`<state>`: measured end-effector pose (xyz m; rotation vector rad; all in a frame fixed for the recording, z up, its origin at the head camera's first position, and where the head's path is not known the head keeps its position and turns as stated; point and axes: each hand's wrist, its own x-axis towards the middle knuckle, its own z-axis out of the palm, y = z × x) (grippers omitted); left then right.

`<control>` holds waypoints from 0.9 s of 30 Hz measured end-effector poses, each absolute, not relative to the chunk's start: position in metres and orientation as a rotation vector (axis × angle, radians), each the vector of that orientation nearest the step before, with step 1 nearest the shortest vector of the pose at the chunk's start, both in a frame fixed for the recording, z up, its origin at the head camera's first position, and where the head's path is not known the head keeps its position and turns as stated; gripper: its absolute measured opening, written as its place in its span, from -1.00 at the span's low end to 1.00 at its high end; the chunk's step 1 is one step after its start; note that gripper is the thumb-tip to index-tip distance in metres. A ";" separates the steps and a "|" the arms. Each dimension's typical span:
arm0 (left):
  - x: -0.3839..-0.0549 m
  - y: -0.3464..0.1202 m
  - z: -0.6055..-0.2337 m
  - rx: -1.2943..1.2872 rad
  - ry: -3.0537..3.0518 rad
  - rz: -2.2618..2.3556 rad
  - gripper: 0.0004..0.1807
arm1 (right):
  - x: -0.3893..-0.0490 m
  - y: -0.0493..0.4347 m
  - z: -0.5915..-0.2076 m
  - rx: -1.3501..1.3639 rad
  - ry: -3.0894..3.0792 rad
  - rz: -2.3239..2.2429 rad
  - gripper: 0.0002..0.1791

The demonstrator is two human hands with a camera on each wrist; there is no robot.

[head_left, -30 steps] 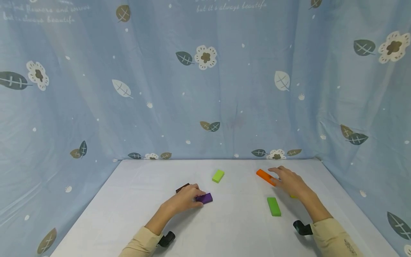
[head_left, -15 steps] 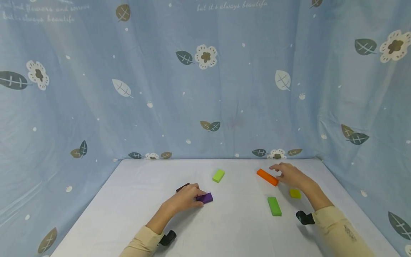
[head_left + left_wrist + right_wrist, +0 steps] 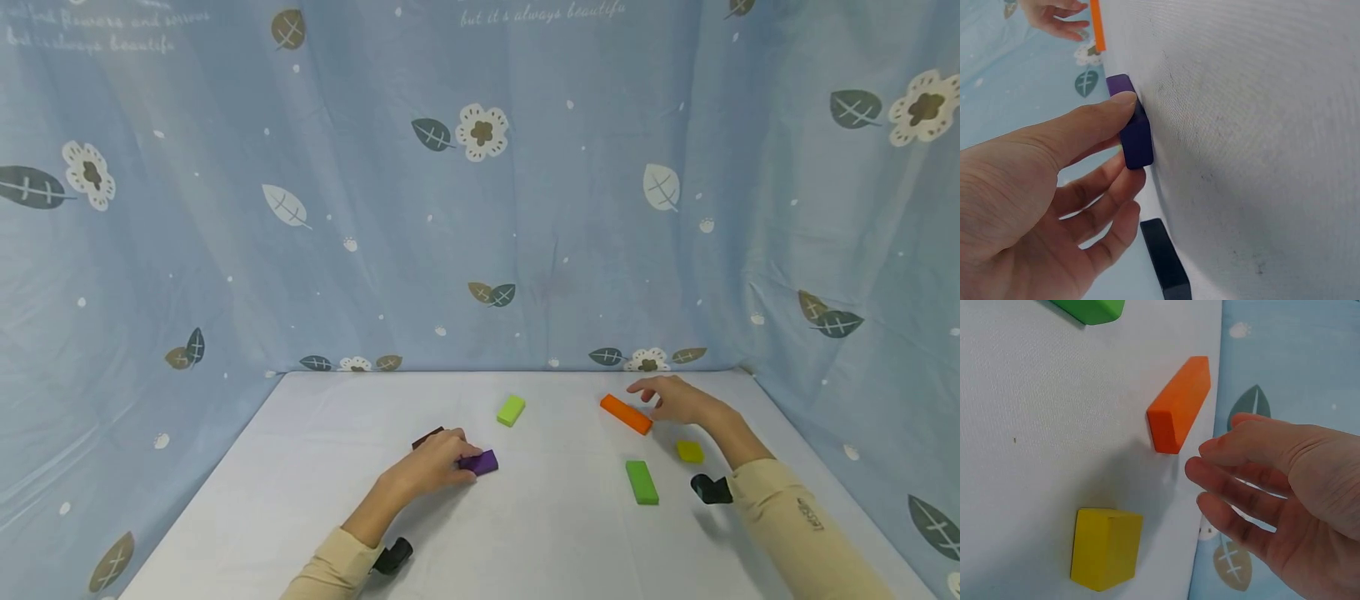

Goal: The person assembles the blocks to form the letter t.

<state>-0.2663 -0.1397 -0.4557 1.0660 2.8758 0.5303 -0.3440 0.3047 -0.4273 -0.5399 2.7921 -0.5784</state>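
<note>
My left hand (image 3: 429, 463) pinches a purple block (image 3: 486, 462) between thumb and fingers, low over the white table. In the left wrist view the thumb lies across the middle of the purple block (image 3: 1138, 140). A dark brown block (image 3: 427, 437) sits just behind that hand, partly covered by it. My right hand (image 3: 678, 402) hovers with relaxed, slightly bent fingers and holds nothing. Its fingertips are beside the near end of an orange block (image 3: 626, 414). The right wrist view shows a gap between the fingers and the orange block (image 3: 1182, 403).
A yellow block (image 3: 690, 452) lies below the right hand, with a green block (image 3: 642, 482) to its left. Farther back in the middle rests a light green block (image 3: 511, 411). A blue patterned curtain (image 3: 525, 208) closes off the white table (image 3: 555, 533) at the back and sides.
My right hand has drawn up and away from the orange block, uncovering its near end and the yellow block. The left hand stays in place on the purple block.
</note>
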 end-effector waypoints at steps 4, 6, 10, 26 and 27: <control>-0.266 -0.140 -0.454 1.066 2.875 0.528 -0.58 | -0.344 0.305 -0.429 -0.531 2.772 -0.583 -0.44; -0.266 -0.140 -0.454 1.063 2.874 0.529 -0.58 | -0.344 0.304 -0.431 -0.535 2.759 -0.586 -0.42; -0.266 -0.140 -0.454 1.062 2.874 0.527 -0.58 | -0.345 0.301 -0.435 -0.516 2.735 -0.588 -0.38; -0.266 -0.141 -0.457 1.064 2.868 0.531 -0.57 | -0.339 0.287 -0.427 -0.538 2.702 -0.527 -0.22; -0.266 -0.141 -0.456 1.053 2.868 0.529 -0.57 | -0.339 0.287 -0.426 -0.547 2.703 -0.533 -0.19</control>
